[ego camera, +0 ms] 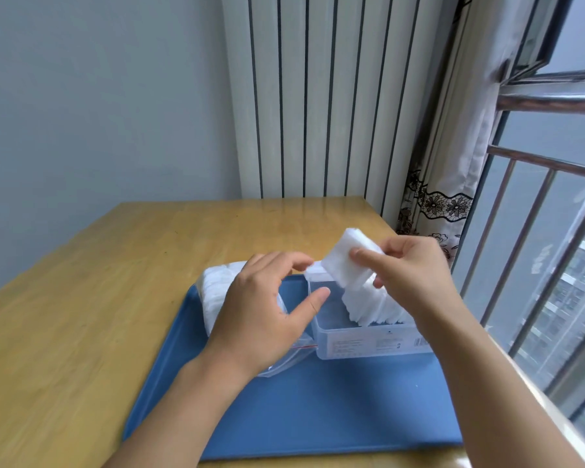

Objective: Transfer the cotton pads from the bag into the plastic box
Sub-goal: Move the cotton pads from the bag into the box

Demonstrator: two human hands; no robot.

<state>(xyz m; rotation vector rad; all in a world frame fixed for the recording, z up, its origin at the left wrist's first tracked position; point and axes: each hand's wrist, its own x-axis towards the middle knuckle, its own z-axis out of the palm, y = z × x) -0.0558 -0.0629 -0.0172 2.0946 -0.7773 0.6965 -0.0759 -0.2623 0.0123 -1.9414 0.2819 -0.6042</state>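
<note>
My right hand (409, 275) grips a thick stack of white cotton pads (343, 256) above the clear plastic box (368, 342). More pads (372, 307) lean inside the box at its right side. My left hand (267, 309) hovers with fingers spread over the clear zip bag (217, 295), which lies to the left of the box and holds several white pads. The bag's red-lined mouth (304, 347) shows beneath my left wrist. Box and bag both rest on a blue tray (318, 410).
The tray lies on a wooden table (115, 282) near its right edge. A white radiator (318, 96) stands behind the table. A patterned curtain (436, 197) and a barred window (537, 231) are at the right.
</note>
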